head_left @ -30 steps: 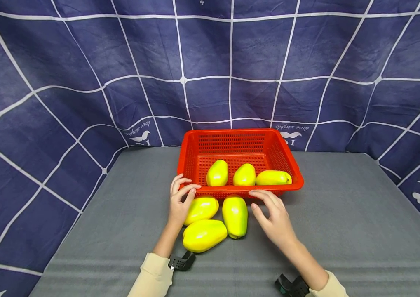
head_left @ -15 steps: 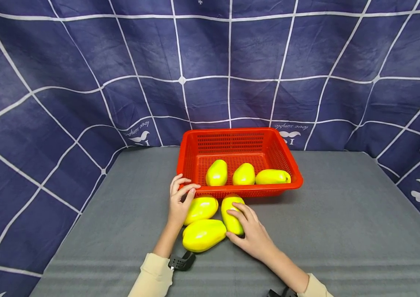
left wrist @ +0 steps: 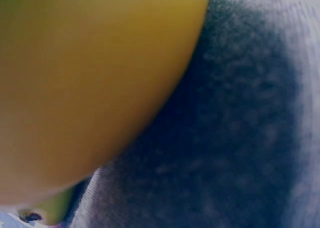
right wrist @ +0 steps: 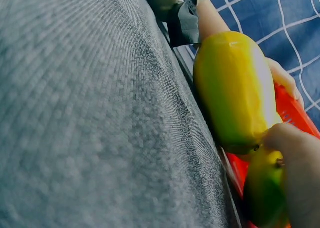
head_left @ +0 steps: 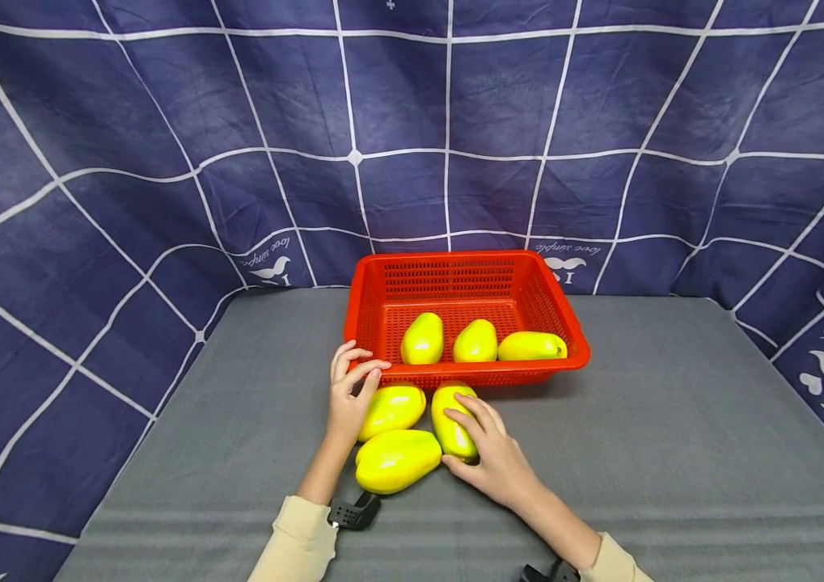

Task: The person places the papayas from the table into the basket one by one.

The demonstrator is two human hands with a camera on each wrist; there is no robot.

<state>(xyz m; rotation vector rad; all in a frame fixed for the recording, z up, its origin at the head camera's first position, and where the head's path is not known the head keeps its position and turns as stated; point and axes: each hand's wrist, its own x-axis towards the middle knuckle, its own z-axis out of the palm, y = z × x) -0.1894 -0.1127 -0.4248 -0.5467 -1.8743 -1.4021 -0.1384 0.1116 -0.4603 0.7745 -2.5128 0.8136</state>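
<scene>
Tabletop (head_left: pixel 673 420) grey, front perhaps creased; basket (head_left: pixel 488 369) atop, blue gridded curtain (head_left: pixel 412 97) behind.

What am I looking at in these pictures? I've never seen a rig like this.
There's no machine: a person works bare-handed. The wide picture comes from a head camera; the close ones come from wrist cameras, left and right. On the grey surface stands a red basket with three yellow-green fruits inside; three more lie in front of it. The left grip holds the basket's near left corner; the right grip holds the rightmost fruit in front. The left wrist view is mostly blurred fruit, very close.
</scene>
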